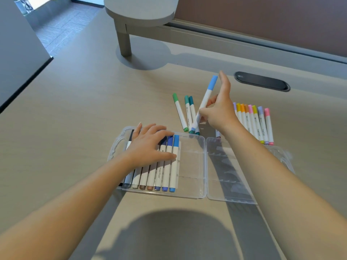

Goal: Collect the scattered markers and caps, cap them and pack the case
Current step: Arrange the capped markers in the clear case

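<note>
Right hand (218, 109) pinching a capped light-blue white-barrelled marker (205, 99) tilted above the desk, left hand (148, 145) flat, fingers straight, on markers in the clear plastic case (191, 166) near the front edge

Desk (78, 139) bears open case (193, 162), green markers (185, 113), pastel markers (257, 122)

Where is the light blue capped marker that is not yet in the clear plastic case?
In the head view, the light blue capped marker is right of centre, pinched in the right hand and tilted above the three green markers.
</note>
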Available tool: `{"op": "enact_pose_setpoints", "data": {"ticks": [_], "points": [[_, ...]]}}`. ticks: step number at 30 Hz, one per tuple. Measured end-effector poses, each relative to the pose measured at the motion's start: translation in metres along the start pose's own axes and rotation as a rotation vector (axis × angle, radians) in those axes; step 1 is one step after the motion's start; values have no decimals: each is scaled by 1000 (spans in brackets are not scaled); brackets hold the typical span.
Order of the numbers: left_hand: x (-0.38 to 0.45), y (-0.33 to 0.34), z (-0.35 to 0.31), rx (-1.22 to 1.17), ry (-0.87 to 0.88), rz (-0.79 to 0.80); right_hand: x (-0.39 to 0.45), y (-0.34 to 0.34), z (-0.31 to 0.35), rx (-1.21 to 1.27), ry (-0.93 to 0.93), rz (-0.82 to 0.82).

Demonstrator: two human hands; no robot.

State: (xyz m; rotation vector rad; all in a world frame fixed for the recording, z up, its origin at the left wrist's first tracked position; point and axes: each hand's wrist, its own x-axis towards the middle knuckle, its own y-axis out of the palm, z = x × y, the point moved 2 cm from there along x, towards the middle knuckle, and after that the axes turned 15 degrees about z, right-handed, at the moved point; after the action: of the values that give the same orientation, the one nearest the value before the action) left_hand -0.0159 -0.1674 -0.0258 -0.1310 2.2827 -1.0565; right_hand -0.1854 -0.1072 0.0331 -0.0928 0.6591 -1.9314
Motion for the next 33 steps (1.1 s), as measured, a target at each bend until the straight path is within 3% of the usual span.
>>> {"op": "enact_pose_setpoints", "data": {"ticks": [4,6,14,22,25,29,33], "points": [[-7,-5,3,-220,52,-137,-20,14,-7,151,78,228],[-10,-5,5,-208,42,-176,-27,22,-15,192,121,303],[-21,-4,7,-188,-26,-200,-37,41,-32,205,173,420],[-22,-1,2,-92,-55,-156,-35,45,-34,17,140,338],[-18,1,-3,-4,-52,-104,-34,37,-36,-59,108,193],[-9,8,-11,122,-30,-16,-32,17,-43,-350,114,-20],[-2,13,-15,190,-56,28,-31,9,-54,-523,241,32]]}}
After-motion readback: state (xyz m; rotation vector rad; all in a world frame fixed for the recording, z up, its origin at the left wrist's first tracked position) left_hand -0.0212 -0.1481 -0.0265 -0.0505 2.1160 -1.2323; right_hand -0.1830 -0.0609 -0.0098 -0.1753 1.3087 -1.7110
